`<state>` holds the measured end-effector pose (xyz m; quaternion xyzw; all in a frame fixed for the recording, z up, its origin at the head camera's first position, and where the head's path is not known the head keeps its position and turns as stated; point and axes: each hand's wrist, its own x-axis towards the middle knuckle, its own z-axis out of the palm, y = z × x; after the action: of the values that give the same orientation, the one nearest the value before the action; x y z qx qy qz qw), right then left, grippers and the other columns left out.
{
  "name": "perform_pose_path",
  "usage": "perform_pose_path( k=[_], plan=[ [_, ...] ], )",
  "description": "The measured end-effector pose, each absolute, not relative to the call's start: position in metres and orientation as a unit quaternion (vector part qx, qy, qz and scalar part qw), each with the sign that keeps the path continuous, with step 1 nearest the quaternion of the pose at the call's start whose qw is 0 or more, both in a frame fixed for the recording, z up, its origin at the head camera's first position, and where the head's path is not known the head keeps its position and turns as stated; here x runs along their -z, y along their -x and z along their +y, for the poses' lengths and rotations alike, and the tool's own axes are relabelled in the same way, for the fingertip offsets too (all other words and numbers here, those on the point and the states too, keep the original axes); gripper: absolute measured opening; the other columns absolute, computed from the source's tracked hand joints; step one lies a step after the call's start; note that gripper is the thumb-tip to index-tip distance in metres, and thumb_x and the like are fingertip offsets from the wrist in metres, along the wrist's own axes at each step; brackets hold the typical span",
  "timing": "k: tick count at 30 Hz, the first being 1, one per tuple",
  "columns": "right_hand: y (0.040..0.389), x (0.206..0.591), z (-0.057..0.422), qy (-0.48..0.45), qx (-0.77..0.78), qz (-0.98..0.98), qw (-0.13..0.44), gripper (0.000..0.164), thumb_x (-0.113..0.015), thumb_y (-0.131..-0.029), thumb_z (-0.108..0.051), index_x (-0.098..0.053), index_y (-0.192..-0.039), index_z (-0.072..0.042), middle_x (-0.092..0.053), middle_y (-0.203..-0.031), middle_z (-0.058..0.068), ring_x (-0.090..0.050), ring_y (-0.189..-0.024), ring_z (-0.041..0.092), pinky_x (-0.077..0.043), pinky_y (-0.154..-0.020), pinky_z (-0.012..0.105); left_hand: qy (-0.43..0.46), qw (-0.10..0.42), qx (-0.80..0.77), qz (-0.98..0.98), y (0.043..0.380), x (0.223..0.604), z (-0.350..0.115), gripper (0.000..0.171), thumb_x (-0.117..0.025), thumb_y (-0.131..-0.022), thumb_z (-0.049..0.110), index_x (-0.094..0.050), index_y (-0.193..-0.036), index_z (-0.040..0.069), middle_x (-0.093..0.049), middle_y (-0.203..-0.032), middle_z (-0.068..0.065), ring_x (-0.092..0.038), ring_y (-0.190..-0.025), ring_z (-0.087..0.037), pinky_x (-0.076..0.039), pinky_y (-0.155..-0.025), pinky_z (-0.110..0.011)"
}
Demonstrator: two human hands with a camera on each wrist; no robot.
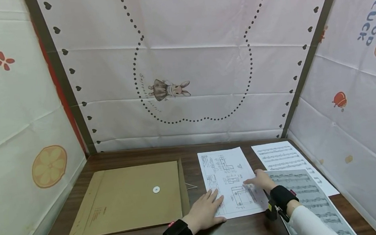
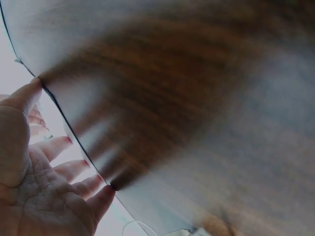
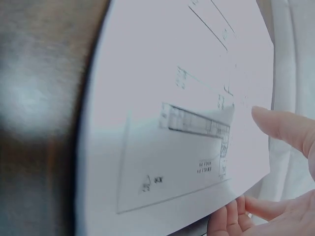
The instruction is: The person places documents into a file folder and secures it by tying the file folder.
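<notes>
A white sheet with technical drawings (image 1: 227, 170) lies on the dark wooden table. At its left edge my left hand (image 1: 205, 210) rests palm down, fingers spread and fairly straight; the left wrist view shows the same hand (image 2: 47, 182) with its fingertips touching the surface. My right hand (image 1: 263, 181) is at the sheet's right edge. In the right wrist view the thumb of my right hand (image 3: 280, 216) lies over the printed side of the drawing sheet (image 3: 147, 162), and the curled fingers are at its edge, their tips partly hidden.
A brown paper document envelope (image 1: 131, 200) with a white round button lies to the left. Sheet music (image 1: 275, 152) is at the back right, partly under a greyish sheet-music page (image 1: 310, 196) below my right forearm. Fabric walls (image 1: 196, 64) enclose the table.
</notes>
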<state>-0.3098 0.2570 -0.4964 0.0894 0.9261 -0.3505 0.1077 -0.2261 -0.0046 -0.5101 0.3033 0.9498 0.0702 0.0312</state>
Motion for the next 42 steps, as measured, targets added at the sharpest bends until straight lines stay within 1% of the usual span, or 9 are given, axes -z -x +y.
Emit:
perform_pose_path(
  k=[4, 8, 15, 21, 23, 28, 31, 37, 42],
  plan=[
    [0.316, 0.499, 0.262, -0.108, 0.385, 0.91, 0.113, 0.059, -0.072, -0.091, -0.017, -0.052, -0.134, 0.018, -0.06, -0.132, 0.034, -0.059, -0.121, 0.043, -0.047, -0.108, 0.058, -0.301, 0.037, -0.069, 0.951, 0.225, 0.511, -0.004, 0.073, -0.063, -0.093, 0.061, -0.049, -0.153, 0.021, -0.043, -0.164, -0.007, -0.041, -0.153, -0.029, -0.04, -0.122, -0.039],
    [0.319, 0.499, 0.264, -0.124, 0.392, 0.903, 0.122, 0.048, -0.07, -0.093, -0.018, -0.061, -0.128, 0.014, -0.064, -0.128, 0.031, -0.061, -0.117, 0.041, -0.047, -0.109, 0.058, -0.302, 0.04, -0.07, 0.95, 0.224, 0.512, -0.004, 0.073, -0.063, -0.094, 0.061, -0.049, -0.153, 0.021, -0.042, -0.164, -0.006, -0.04, -0.153, -0.029, -0.04, -0.122, -0.04],
    [0.322, 0.501, 0.267, -0.14, 0.402, 0.896, 0.125, 0.047, -0.065, -0.096, -0.018, -0.059, -0.132, 0.012, -0.064, -0.128, 0.03, -0.061, -0.116, 0.041, -0.048, -0.107, 0.056, -0.304, 0.037, -0.071, 0.949, 0.224, 0.514, -0.005, 0.072, -0.063, -0.094, 0.06, -0.049, -0.153, 0.021, -0.043, -0.164, -0.007, -0.04, -0.153, -0.028, -0.04, -0.122, -0.04],
    [0.322, 0.501, 0.268, -0.143, 0.422, 0.886, 0.129, 0.051, -0.063, -0.098, -0.016, -0.051, -0.138, 0.012, -0.067, -0.117, 0.025, -0.066, -0.1, 0.03, -0.054, -0.086, 0.04, -0.303, 0.037, -0.071, 0.95, 0.224, 0.513, -0.005, 0.073, -0.063, -0.094, 0.061, -0.048, -0.153, 0.021, -0.042, -0.164, -0.007, -0.04, -0.153, -0.028, -0.04, -0.122, -0.04],
    [0.321, 0.5, 0.267, -0.14, 0.429, 0.883, 0.131, 0.054, -0.062, -0.099, -0.016, -0.046, -0.142, 0.012, -0.067, -0.118, 0.026, -0.066, -0.099, 0.03, -0.054, -0.083, 0.038, -0.302, 0.037, -0.072, 0.95, 0.224, 0.513, -0.005, 0.073, -0.063, -0.094, 0.061, -0.048, -0.153, 0.021, -0.042, -0.164, -0.006, -0.04, -0.153, -0.029, -0.04, -0.122, -0.04],
    [0.318, 0.501, 0.267, -0.138, 0.445, 0.877, 0.117, 0.057, -0.052, -0.103, -0.02, -0.035, -0.149, 0.01, -0.057, -0.132, 0.03, -0.061, -0.112, 0.036, -0.05, -0.099, 0.051, -0.298, 0.04, -0.079, 0.95, 0.224, 0.512, -0.005, 0.073, -0.063, -0.093, 0.06, -0.049, -0.153, 0.021, -0.042, -0.165, -0.006, -0.039, -0.154, -0.029, -0.039, -0.123, -0.041],
    [0.318, 0.503, 0.267, -0.13, 0.456, 0.875, 0.098, 0.055, -0.045, -0.106, -0.023, -0.035, -0.151, 0.008, -0.056, -0.135, 0.03, -0.06, -0.113, 0.035, -0.048, -0.102, 0.053, -0.297, 0.045, -0.084, 0.95, 0.224, 0.512, -0.005, 0.073, -0.064, -0.093, 0.06, -0.049, -0.153, 0.021, -0.042, -0.165, -0.007, -0.039, -0.154, -0.029, -0.039, -0.123, -0.041],
    [0.317, 0.503, 0.265, -0.128, 0.469, 0.872, 0.063, 0.049, -0.045, -0.107, -0.023, -0.044, -0.148, 0.003, -0.063, -0.126, 0.025, -0.063, -0.101, 0.027, -0.048, -0.085, 0.036, -0.294, 0.056, -0.097, 0.949, 0.224, 0.511, -0.007, 0.073, -0.066, -0.093, 0.058, -0.049, -0.153, 0.021, -0.04, -0.165, -0.008, -0.038, -0.154, -0.03, -0.038, -0.123, -0.043],
    [0.312, 0.499, 0.267, -0.13, 0.495, 0.857, 0.06, 0.046, -0.049, -0.106, -0.019, -0.047, -0.147, 0.001, -0.065, -0.121, 0.023, -0.065, -0.093, 0.022, -0.048, -0.074, 0.028, -0.281, 0.064, -0.127, 0.949, 0.223, 0.509, -0.009, 0.074, -0.07, -0.091, 0.055, -0.05, -0.152, 0.018, -0.038, -0.165, -0.017, -0.036, -0.154, -0.037, -0.039, -0.122, -0.047]
  ],
)
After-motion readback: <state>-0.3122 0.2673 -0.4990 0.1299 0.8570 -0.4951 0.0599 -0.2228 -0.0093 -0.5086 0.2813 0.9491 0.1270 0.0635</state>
